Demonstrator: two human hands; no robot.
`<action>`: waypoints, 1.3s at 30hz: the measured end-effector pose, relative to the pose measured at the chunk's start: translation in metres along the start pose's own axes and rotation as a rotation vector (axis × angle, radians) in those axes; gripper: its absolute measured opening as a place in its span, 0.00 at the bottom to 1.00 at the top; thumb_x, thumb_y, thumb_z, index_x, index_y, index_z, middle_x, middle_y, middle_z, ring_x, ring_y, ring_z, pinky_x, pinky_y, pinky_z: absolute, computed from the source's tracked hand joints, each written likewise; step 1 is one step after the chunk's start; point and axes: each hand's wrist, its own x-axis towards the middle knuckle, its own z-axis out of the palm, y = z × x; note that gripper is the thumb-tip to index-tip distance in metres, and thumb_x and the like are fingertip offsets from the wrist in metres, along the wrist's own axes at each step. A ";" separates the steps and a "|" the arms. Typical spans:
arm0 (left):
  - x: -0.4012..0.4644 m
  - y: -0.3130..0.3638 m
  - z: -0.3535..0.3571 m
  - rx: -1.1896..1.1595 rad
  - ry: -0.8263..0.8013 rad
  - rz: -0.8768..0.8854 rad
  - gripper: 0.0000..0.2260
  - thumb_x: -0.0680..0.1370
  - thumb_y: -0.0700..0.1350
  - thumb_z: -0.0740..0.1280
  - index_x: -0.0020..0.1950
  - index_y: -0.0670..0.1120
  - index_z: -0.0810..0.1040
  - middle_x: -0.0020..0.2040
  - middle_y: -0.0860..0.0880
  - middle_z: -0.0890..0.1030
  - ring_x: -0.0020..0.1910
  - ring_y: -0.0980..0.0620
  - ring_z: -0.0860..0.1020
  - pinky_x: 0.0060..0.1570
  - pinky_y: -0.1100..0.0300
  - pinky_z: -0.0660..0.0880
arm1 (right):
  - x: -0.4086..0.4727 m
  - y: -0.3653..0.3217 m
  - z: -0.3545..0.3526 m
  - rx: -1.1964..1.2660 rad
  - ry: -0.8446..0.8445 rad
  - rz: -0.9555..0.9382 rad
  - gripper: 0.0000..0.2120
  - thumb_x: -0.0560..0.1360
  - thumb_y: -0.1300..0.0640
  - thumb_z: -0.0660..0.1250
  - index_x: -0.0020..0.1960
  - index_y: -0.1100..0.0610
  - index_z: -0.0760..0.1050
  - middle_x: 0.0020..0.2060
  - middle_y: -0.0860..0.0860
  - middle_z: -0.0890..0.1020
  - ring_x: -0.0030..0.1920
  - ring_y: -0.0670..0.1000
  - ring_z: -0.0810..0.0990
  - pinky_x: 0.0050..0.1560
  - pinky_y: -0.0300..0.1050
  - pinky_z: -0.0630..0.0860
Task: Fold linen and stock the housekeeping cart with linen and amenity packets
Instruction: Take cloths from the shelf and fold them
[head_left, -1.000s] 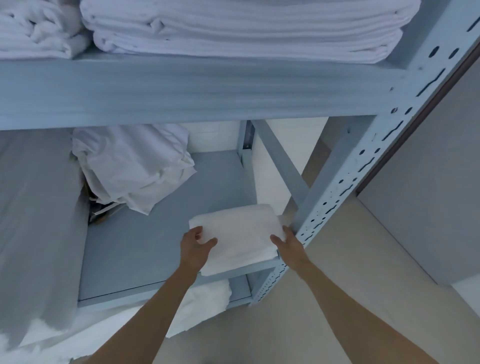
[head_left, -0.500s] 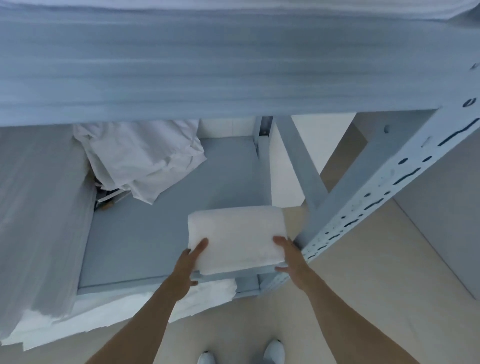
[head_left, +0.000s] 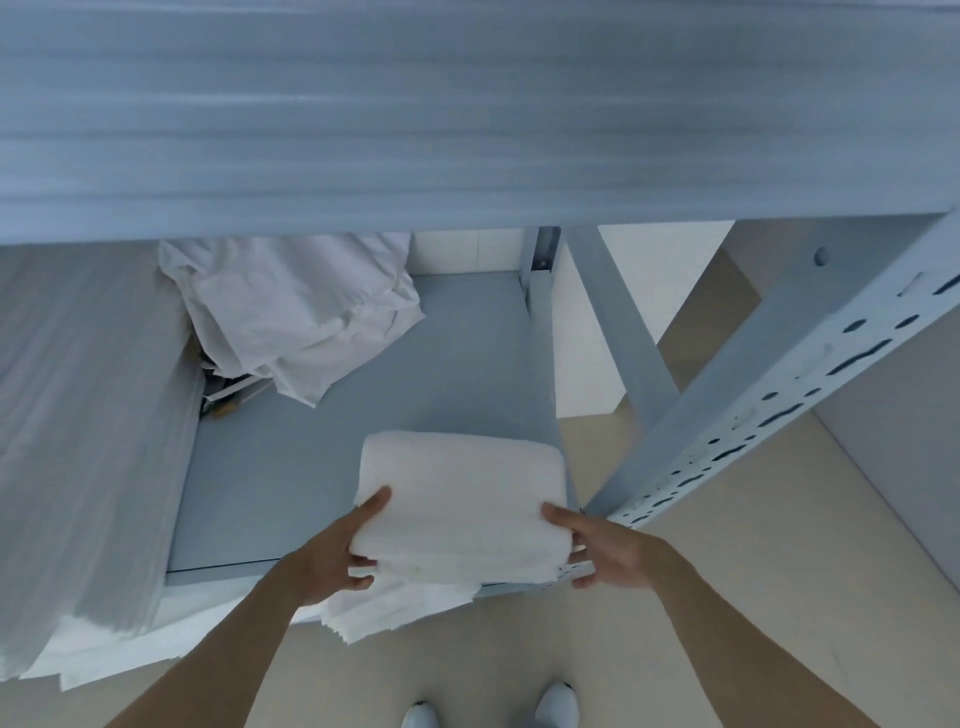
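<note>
From the head camera, a folded white towel (head_left: 460, 493) is sitting at the near right corner of the grey middle shelf (head_left: 311, 467), its near edge overhanging the shelf lip. The left hand (head_left: 332, 556) is gripping the towel's near left corner, thumb lying on top and fingers (head_left: 363, 571) curling underneath; the right hand (head_left: 605, 551) is holding the near right corner the same way, thumb on top and fingers tucked below. Crumpled white linen (head_left: 301, 317) is lying at the far left of the same shelf, well apart from the towel, and more white cloth (head_left: 395, 608) is showing on the shelf below. The towel is looking thick, soft and light; it will likely sag or unfold if pinched at one edge, so supporting it from beneath at both sides seems wisest.
</note>
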 end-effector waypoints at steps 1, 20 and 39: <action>0.000 -0.001 -0.001 0.026 -0.016 0.000 0.36 0.66 0.70 0.73 0.68 0.55 0.74 0.63 0.48 0.81 0.62 0.41 0.76 0.60 0.46 0.73 | 0.002 0.001 0.004 0.060 -0.012 -0.018 0.43 0.60 0.32 0.78 0.68 0.53 0.73 0.63 0.53 0.80 0.64 0.56 0.76 0.61 0.58 0.72; -0.025 -0.024 -0.006 -0.183 -0.055 0.131 0.33 0.66 0.64 0.78 0.67 0.55 0.76 0.63 0.49 0.82 0.58 0.47 0.81 0.51 0.46 0.79 | 0.000 0.040 0.075 0.396 -0.022 -0.257 0.34 0.71 0.33 0.69 0.71 0.50 0.70 0.64 0.53 0.81 0.63 0.57 0.80 0.60 0.60 0.76; -0.125 -0.063 0.125 0.046 -0.240 0.434 0.25 0.76 0.59 0.69 0.72 0.55 0.72 0.66 0.55 0.80 0.65 0.54 0.78 0.61 0.51 0.73 | -0.183 0.163 0.049 0.526 0.249 -0.529 0.29 0.74 0.35 0.66 0.71 0.47 0.72 0.64 0.50 0.80 0.58 0.50 0.83 0.66 0.59 0.72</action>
